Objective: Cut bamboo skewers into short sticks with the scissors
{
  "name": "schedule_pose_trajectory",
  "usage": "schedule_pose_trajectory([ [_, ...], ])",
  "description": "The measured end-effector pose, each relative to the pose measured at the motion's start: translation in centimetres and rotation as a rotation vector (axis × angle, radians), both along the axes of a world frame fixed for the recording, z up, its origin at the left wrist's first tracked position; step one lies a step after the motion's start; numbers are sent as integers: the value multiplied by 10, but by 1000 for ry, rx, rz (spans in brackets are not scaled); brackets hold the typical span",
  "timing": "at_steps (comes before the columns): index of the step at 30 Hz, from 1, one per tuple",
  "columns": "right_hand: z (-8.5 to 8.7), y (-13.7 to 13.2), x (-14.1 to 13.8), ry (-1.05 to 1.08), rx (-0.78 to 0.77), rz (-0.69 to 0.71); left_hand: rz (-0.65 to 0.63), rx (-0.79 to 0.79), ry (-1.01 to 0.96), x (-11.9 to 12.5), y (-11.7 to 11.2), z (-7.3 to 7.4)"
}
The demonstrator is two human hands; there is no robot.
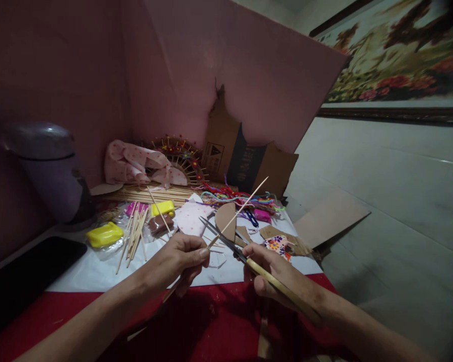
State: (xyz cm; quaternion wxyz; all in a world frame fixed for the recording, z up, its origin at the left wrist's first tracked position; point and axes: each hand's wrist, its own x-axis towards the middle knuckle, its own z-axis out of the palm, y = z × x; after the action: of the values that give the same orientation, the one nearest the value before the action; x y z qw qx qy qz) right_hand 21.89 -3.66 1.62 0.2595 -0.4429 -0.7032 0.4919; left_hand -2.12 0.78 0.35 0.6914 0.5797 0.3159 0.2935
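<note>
My left hand (186, 256) is closed on a thin bamboo skewer (245, 203), pinched between thumb and fingers and slanting up to the right. A second skewer (159, 211) rises behind this hand; whether the hand also holds it I cannot tell. In my right hand (274, 269) is a pair of scissors with a yellowish handle (275, 285). Its dark blades (224, 241) point up-left, parted and crossing the skewer just beyond my left fingertips. Behind the blades lies a rounded brown cardboard piece (225, 218), partly covered by the skewer.
Loose skewers (136, 234), yellow clay packs (104, 235) and a black phone-like slab (35, 266) lie left. Further back are a purple tumbler (53, 176), coloured pipe cleaners (226, 193), a decorated fan-shaped piece (181, 158) and torn cardboard (219, 136). Patterned fabric (277, 244) lies right.
</note>
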Motion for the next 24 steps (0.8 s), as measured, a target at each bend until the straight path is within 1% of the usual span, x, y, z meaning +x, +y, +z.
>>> schedule_pose_trajectory([
  [3,-3,-1,-1,24,-6,-22,-3,14,32,1,-1,2],
  [6,-2,-4,-4,3,4,-66,6,44,59,2,-2,3],
  [12,7,-10,-8,-69,21,-62,-6,97,92,1,-4,2],
  [15,10,-12,-10,-130,33,-92,-10,104,99,1,-5,3],
  [20,8,-13,-11,-175,65,-143,-7,100,105,3,-5,5],
  [24,6,-13,-12,-151,79,-158,23,84,126,7,-7,5],
])
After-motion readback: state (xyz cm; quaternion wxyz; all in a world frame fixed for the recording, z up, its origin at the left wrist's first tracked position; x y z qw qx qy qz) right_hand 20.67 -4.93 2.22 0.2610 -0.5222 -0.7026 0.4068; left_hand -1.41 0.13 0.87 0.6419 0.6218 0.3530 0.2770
